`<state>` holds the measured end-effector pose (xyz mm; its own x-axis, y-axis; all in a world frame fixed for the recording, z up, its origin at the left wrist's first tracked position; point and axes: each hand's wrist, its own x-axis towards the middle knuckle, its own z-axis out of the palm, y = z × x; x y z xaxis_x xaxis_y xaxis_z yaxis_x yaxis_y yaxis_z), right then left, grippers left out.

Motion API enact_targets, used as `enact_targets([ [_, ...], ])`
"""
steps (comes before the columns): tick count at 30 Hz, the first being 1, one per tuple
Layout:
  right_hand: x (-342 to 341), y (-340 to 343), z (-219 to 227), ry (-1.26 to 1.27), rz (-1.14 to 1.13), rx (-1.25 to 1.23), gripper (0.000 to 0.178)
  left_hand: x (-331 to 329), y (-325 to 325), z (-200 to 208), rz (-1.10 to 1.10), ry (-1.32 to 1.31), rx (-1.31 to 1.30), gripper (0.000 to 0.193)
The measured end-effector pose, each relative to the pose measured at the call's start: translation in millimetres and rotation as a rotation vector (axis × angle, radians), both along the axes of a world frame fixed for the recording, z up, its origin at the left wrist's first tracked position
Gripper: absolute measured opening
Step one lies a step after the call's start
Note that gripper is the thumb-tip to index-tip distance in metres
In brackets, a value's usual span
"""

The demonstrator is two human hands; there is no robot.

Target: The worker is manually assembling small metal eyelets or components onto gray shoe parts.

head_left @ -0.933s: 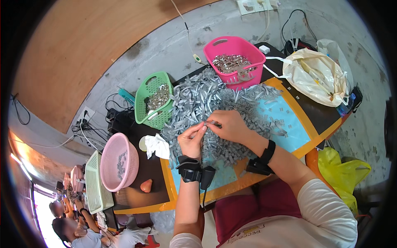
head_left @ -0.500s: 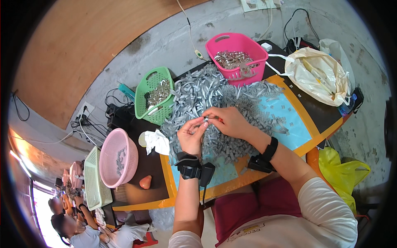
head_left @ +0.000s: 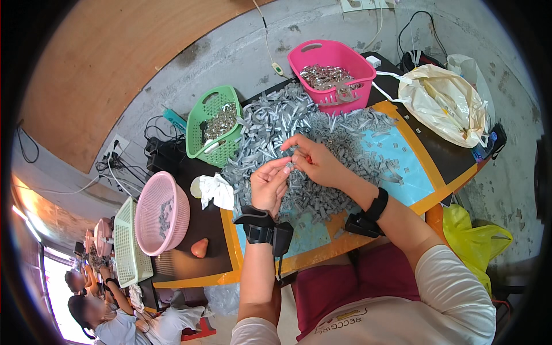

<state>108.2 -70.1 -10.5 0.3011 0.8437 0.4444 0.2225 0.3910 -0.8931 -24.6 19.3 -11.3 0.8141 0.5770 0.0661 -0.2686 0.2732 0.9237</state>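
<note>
My left hand (head_left: pixel 268 183) is closed in a pinch, thumb against forefinger, on a small grey piece (head_left: pixel 289 165) that is mostly hidden. Close by, my right hand (head_left: pixel 317 163) meets it fingertip to fingertip, with its forefinger raised and curved. A small red-handled tool (head_left: pixel 309 159) shows between the right fingers; its kind is hidden. Both hands are over a large pile of grey ribbon-like strips (head_left: pixel 267 123), with short grey pieces (head_left: pixel 339 144) heaped to the right, on a light blue sheet (head_left: pixel 411 178) edged with orange tape.
Behind the pile stand a green basket (head_left: pixel 198 115) and a pink basket (head_left: pixel 365 86), both holding shiny metal parts. At the left are a pale pink basket (head_left: pixel 185 213), a cream basket (head_left: pixel 127 267), white tissue (head_left: pixel 217 192) and a reddish object (head_left: pixel 199 248). A white bag (head_left: pixel 443 103) sits right; people work far left.
My right forefinger has lifted away from the pinch, and the red-handled tool is now tucked deeper in the hand. My left hand still pinches, shifted slightly right.
</note>
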Motion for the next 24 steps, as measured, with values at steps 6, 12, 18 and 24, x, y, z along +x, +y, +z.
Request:
enact_targets([
  [6,2.2,-1.6,-2.3,-0.078,-0.064,-0.002,0.026,-0.5,4.3,0.7,-0.1,-0.025,-0.073,0.011],
  [12,-2.4,-6.5,8.5,-0.175,-0.163,-0.013,0.02,-0.4,8.8,-10.1,0.031,-0.018,-0.031,0.011],
  [18,1.1,-5.3,2.7,-0.242,-0.191,0.037,0.009,2.5,2.7,-7.3,0.103,-0.047,-0.003,0.005],
  [24,-5.1,3.5,-1.0,0.088,-0.136,0.033,0.011,5.1,-3.9,-8.8,0.121,-0.08,-0.012,0.003],
])
